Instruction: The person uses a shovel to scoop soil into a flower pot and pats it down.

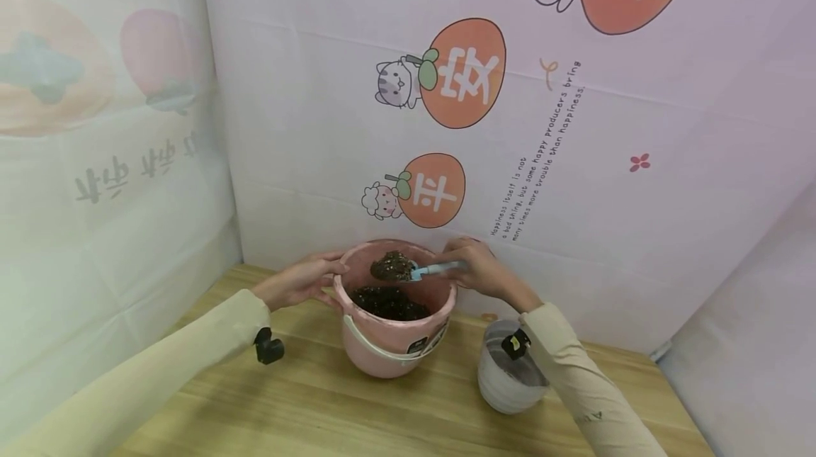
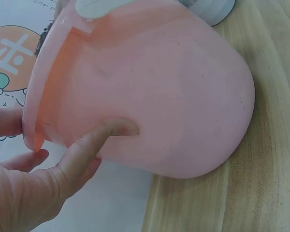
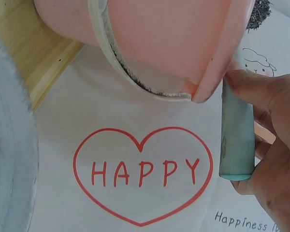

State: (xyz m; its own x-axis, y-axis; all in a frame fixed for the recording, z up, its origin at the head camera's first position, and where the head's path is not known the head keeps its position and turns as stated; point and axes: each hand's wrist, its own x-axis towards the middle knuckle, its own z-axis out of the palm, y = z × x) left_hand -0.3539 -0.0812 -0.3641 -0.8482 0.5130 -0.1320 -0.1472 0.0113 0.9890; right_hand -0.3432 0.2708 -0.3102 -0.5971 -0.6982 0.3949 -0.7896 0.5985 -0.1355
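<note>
Scoop (image 1: 435, 269): blade (image 1: 416, 274) under soil (image 1: 391, 266); axis crosswise, pointing left.
Right hand (image 1: 477, 266): fingers round handle (image 3: 238, 130).
Left hand (image 1: 302, 281): fingers gripping bucket (image 1: 376, 354).

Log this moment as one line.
left hand: holds pink bucket at rim | right hand: grips trowel | trowel: carries soil above bucket | grey pot: on table, apart from bucket

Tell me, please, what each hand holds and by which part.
The right hand holds the trowel by its handle; the left hand grips the bucket by its rim.
</note>
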